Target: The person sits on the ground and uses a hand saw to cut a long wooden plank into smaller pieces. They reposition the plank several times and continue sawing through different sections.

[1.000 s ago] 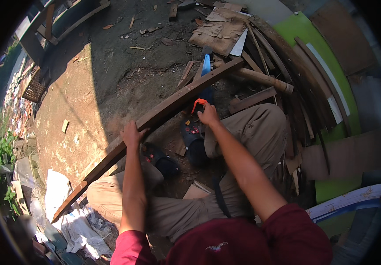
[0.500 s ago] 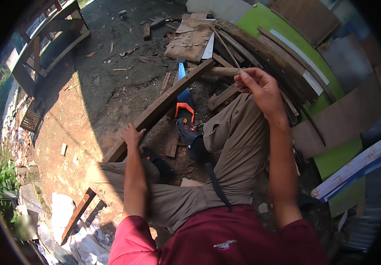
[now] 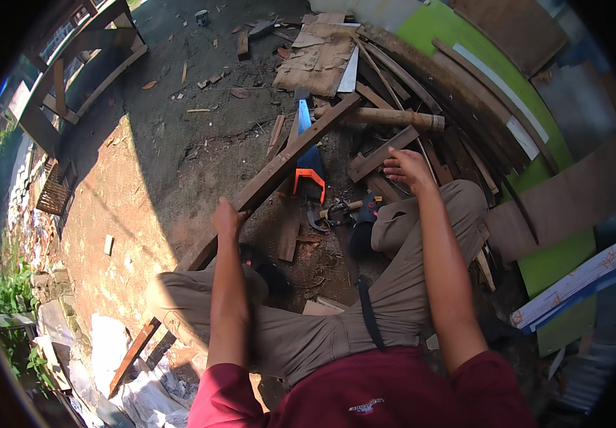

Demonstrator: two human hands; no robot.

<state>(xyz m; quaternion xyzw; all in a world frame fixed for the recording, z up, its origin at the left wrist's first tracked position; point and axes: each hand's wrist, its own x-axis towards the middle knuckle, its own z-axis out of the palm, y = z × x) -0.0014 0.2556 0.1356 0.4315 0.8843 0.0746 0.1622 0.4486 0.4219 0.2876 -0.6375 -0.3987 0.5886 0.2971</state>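
A long dark wooden beam [image 3: 283, 165] slants from beside my left knee up toward the middle. My left hand [image 3: 228, 218] is closed around its lower part. My right hand [image 3: 408, 170], above my right knee, has its fingers apart and nothing visible in it. Close to its fingertips lies a short wooden board [image 3: 383, 153]. A bamboo pole [image 3: 400, 119] lies farther off, near the beam's far end. Just right of the beam, a handsaw [image 3: 309, 153] with a blue blade and orange handle lies on the ground. Near my right shoe is a tool with a curved dark metal part [image 3: 317, 220].
Long planks and strips [image 3: 457, 93] are piled at the right, against green and brown sheets [image 3: 536, 207]. A wooden frame [image 3: 62, 85] stands at the far left. Wood scraps lie around my feet, and white sacks [image 3: 147, 399] at the lower left.
My right hand has come down and away from the bamboo pole, its fingers now spread. My right foot and knee have moved right, uncovering the curved metal tool. My left hand stays on the beam.
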